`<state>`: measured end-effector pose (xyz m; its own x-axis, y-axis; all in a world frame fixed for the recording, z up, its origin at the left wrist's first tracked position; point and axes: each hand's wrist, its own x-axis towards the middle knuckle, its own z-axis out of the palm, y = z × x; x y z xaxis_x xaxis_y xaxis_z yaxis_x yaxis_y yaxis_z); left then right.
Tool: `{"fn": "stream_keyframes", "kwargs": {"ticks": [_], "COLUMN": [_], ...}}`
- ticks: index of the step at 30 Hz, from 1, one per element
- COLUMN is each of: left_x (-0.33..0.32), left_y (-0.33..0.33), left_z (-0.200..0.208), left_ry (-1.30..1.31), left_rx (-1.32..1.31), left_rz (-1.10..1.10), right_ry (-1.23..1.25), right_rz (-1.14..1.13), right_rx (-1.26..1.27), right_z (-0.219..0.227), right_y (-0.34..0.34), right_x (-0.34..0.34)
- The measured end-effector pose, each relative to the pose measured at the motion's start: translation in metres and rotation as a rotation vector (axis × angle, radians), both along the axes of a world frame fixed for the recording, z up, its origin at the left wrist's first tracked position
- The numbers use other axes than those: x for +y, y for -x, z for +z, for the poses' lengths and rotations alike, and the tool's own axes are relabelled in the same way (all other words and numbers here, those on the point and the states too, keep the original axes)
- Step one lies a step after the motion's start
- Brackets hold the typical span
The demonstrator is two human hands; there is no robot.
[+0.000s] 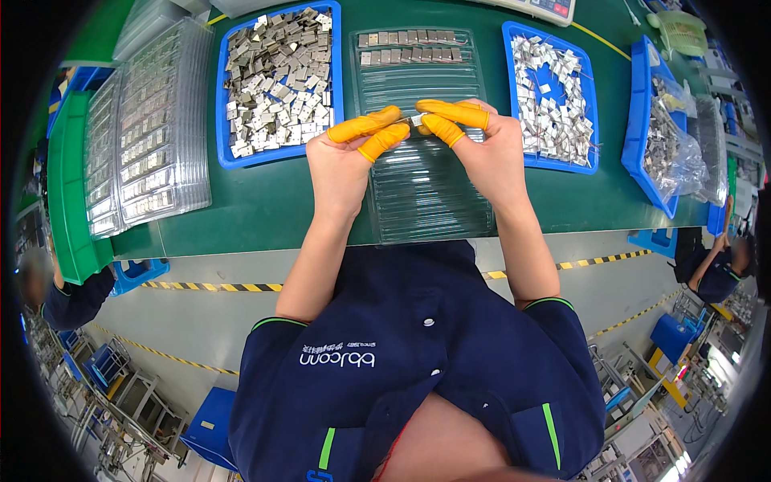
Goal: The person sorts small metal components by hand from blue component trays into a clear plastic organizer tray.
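Yellow finger cots cover the thumb and fingertips of my left hand (341, 157) and my right hand (490, 149). The fingertips meet over a clear ribbed plastic tray (430, 193), pinching a small silver-white part (416, 120) between them. Fingers hide most of that part, so I cannot tell whether it is one piece or two. Two rows of small silver blocks (414, 55) with thin wires lie in the tray's far end. Left of my hands is a blue bin (222, 104) of loose silver metal shells. A smaller blue bin (594, 120) on the right holds small white pieces with thin wires.
Stacked clear trays (152, 128) with rows of parts stand at the left, beside a green bin (76, 193). Another blue bin (638, 120) with parts and plastic bags sits far right. A scale-like device (554, 8) is at the back. Other people (723, 269) sit at both sides.
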<state>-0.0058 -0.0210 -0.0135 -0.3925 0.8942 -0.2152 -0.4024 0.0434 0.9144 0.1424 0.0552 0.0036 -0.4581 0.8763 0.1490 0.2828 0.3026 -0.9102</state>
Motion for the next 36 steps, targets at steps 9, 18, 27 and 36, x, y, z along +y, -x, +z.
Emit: {"fn": "stream_keyframes", "kwargs": {"ticks": [9,18,27,36], "left_x": [-0.002,-0.009,-0.011,-0.007], "left_y": [-0.002,-0.002,0.003,-0.007], "left_z": [-0.004,-0.001,0.004,0.007], "left_ry": [0.003,-0.025,-0.074,-0.037], "left_rx": [0.053,0.235,0.131,0.001], "left_rz": [-0.022,-0.122,-0.284,-0.213], "right_ry": [0.243,0.468,0.670,0.444], "right_rz": [0.030,0.164,0.261,0.184], "right_rx": [-0.014,-0.027,0.172,0.138], "right_z": [0.006,0.011,0.000,0.006], "right_y": [-0.006,-0.013,-0.019,-0.015], "right_x": [-0.002,0.001,0.005,-0.002]}}
